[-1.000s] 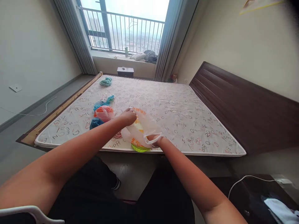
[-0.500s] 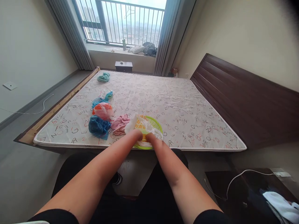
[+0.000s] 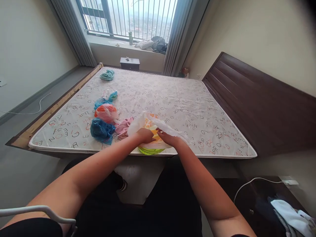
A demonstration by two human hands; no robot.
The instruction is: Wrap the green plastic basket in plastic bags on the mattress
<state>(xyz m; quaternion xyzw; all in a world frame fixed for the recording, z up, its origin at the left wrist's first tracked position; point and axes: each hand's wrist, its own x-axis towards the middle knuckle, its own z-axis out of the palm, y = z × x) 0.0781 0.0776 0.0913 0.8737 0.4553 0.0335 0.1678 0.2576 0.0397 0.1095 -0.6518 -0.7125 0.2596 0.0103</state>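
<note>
A translucent white plastic bag (image 3: 158, 126) with orange print lies spread over a lime green round basket (image 3: 150, 150) at the near edge of the mattress (image 3: 197, 112). My left hand (image 3: 144, 135) grips the bag's near left side. My right hand (image 3: 169, 138) grips it just to the right, the two hands nearly touching. Left of the bag lie a pink cloth bundle (image 3: 124, 126), a blue plastic bag (image 3: 101, 130) and an orange-and-white bag (image 3: 106, 113).
Farther back on the mattress lie a teal-and-white bundle (image 3: 106, 98) and a teal cloth (image 3: 107, 75). A dark wooden headboard (image 3: 259, 102) runs along the right. A dark side table (image 3: 269, 204) with a white cable and cloths stands at lower right. A small stool (image 3: 129, 62) stands below the window.
The bag was bunched up with the green basket uncovered half a second ago; now it is spread out flat over the basket. Both hands stay on it at the mattress edge.
</note>
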